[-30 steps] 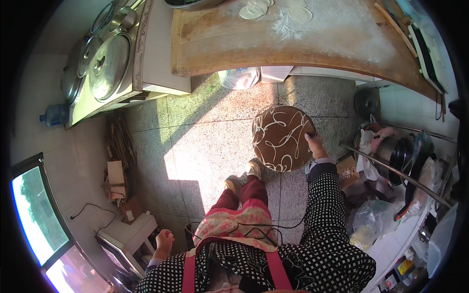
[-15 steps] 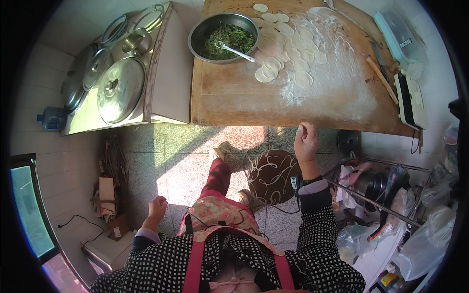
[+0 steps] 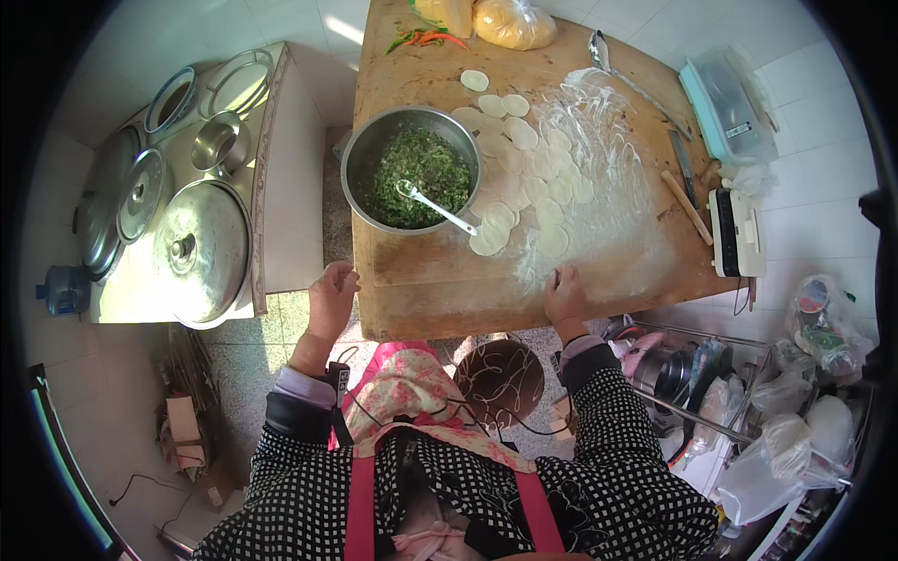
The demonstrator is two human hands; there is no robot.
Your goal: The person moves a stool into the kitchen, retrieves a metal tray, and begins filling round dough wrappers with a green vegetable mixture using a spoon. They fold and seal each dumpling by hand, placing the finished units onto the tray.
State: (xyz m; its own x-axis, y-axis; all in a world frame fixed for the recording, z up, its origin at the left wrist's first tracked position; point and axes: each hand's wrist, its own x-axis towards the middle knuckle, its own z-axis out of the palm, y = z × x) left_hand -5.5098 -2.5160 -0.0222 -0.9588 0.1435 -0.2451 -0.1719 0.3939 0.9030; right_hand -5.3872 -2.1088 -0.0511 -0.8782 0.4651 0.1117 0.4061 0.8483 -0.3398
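At the wooden table's left front corner is my left hand, its fingers curled together with nothing visible in them. My right hand is closed in a loose fist above the front edge, near the floury patch, and seems to hold nothing. A large metal bowl of chopped green filling stands at the table's left. A white spoon lies in it, its handle over the rim. Round dough wrappers lie overlapping right of the bowl.
A rolling pin, a knife and a white appliance line the right side. Filled bags and peppers sit at the back. Lidded pots stand left. Below are a patterned round stool and a rack.
I have come closer to the table, which now fills more of the view. My left hand has risen to its left corner; my right hand is now over its front edge.
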